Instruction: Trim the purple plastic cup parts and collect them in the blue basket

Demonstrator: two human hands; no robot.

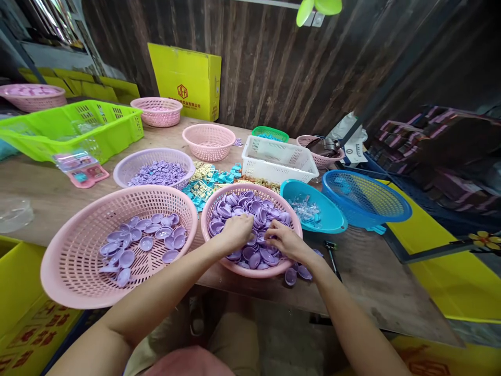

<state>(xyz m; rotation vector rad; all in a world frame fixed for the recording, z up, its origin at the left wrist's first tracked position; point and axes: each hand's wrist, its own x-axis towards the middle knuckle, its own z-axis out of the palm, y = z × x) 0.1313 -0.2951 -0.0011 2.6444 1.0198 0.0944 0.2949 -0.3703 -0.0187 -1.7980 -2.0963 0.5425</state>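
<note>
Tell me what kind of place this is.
Probably a small workshop for sorting or assembling plastic parts by hand. Both hands, left hand and right hand, dig into a pink basket full of purple shells; a wooden table holds many more baskets, and yellow cartons stand behind.

shells point(250, 209): glossy plastic | basket point(219, 201): perforated plastic | table point(368, 271): rough wood

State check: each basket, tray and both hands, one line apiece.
Left hand: curled down into the purple shells, grip hidden.
Right hand: fingers bent among the shells, grip hidden.
Middle pink basket: heaped with purple shells.
Big pink basket: partly filled, one thin layer.
Lilac basket: holds small purple pieces.
White crate: upright, contents hidden.
Blue mesh basket: tilted, looks empty.
</note>
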